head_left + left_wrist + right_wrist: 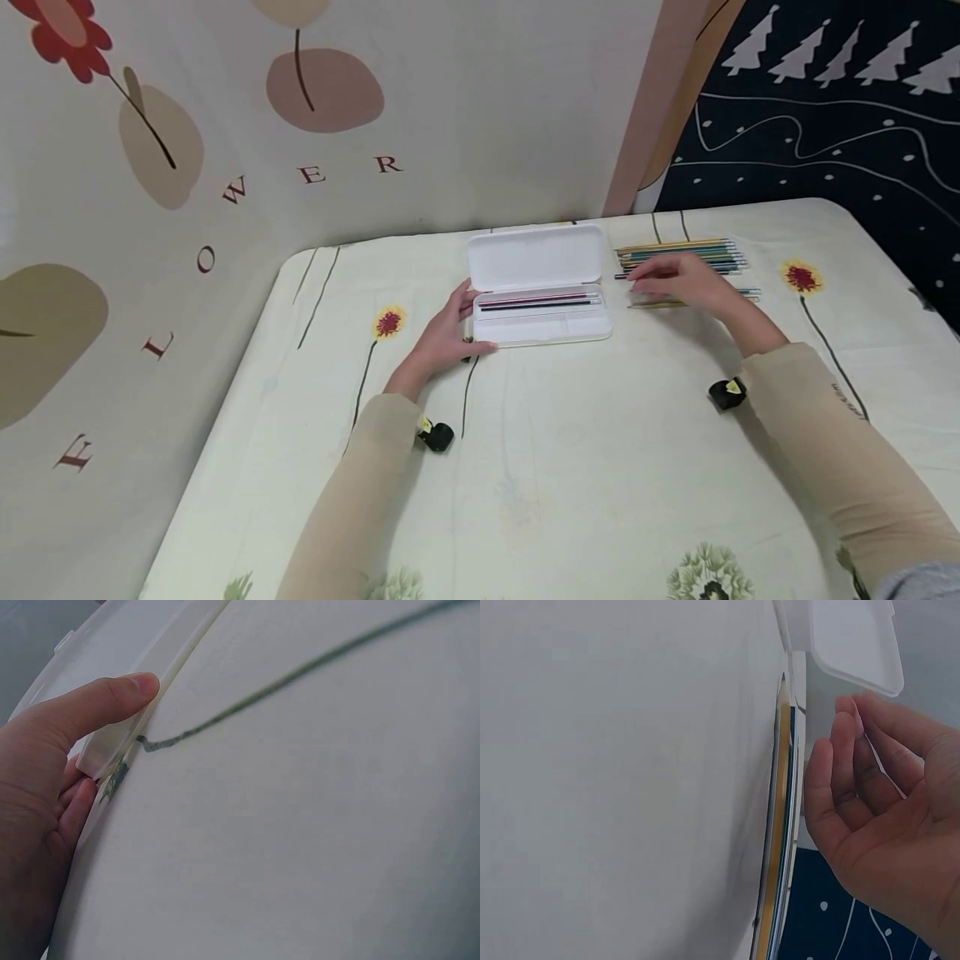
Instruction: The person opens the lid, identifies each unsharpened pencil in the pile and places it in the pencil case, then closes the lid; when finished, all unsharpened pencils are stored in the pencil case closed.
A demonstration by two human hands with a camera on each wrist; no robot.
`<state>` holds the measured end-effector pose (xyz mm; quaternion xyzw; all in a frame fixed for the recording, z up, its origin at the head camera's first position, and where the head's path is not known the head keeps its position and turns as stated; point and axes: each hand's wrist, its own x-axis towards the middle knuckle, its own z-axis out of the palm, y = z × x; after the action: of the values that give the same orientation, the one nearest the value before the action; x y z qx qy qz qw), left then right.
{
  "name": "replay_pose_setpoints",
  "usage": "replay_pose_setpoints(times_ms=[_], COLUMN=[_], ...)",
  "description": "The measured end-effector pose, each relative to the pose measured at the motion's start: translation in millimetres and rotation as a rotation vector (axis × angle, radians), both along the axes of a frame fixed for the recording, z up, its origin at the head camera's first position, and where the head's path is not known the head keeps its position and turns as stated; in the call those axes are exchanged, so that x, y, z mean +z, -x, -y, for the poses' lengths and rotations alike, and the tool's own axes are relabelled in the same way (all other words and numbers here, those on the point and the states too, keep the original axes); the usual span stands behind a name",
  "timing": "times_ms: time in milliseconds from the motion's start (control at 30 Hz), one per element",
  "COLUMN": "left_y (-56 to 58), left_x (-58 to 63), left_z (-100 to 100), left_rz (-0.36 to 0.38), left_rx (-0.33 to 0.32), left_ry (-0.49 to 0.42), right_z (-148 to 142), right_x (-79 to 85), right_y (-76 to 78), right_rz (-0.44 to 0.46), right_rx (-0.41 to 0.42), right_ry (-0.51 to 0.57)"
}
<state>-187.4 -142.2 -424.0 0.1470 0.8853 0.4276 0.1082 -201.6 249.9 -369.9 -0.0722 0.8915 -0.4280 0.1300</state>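
Note:
A white pencil case [551,332] stands with its lid [534,258] raised, and a few pencils [536,304] lie in its tray. My left hand [442,337] grips the case at its left end, thumb over the near corner and the other fingers along the side. Over the loose pencils at the right hovers my right hand [697,287]; its fingers are loosely bent, and the right wrist view shows nothing held between them. Beneath it lies a yellow pencil [778,795] beside darker ones. A row of several pencils [675,247] lies just beyond this hand.
Everything rests on a pale cloth [555,433] printed with flowers. A light curtain [480,108] with letters hangs behind the table. Dark fabric with white trees [817,125] is at the back right. Small black cameras [727,393] sit at both wrists.

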Motion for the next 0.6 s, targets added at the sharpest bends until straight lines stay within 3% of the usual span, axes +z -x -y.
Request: replay_pose_setpoints(times_ms=[267, 600], left_y=[0.1, 0.0], left_x=[0.2, 0.5], left_z=[0, 0], left_rz=[0.003, 0.005], left_rx=[-0.003, 0.002], left_ry=[0.002, 0.006], right_z=[-12, -28], right_x=[-2.3, -3.8], right_y=[-1.5, -4.6], right_rz=[0.005, -0.076], right_rx=[-0.068, -0.182], right_ry=[0.017, 0.015])
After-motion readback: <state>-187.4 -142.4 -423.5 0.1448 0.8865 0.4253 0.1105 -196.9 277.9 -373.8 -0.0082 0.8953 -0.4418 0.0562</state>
